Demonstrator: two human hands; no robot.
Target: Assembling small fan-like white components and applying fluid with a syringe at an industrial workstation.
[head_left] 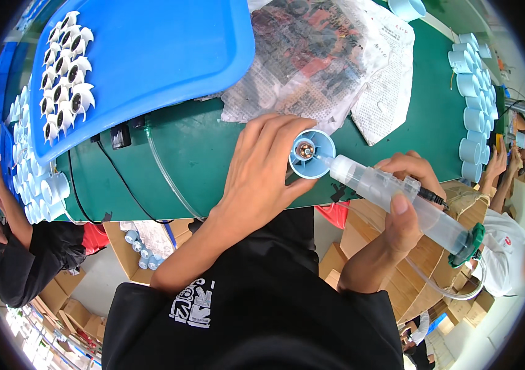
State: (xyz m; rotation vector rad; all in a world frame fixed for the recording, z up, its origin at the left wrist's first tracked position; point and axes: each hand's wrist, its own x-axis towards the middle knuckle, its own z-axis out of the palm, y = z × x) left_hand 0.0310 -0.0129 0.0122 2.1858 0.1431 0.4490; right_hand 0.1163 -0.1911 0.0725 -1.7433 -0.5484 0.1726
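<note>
My left hand (261,159) grips a light blue round fan housing (313,171) from its left side, with the open face turned up. Inside the housing sits a copper-coloured core (305,150) with ribs around it. My right hand (404,216) is wrapped around a large translucent dispensing syringe (370,184), thumb on top of the barrel. The nozzle points left into the housing, close to the core; whether it touches is too small to tell. A green cap (469,245) closes the syringe's rear end, and a clear hose (453,296) runs from it.
A blue tray (151,55) at the far left carries several white fan impellers (62,92). Crumpled printed paper (312,61) lies on the green table (201,132). Light blue housings are stacked left (28,179) and right (473,117). Cables and co-workers are nearby.
</note>
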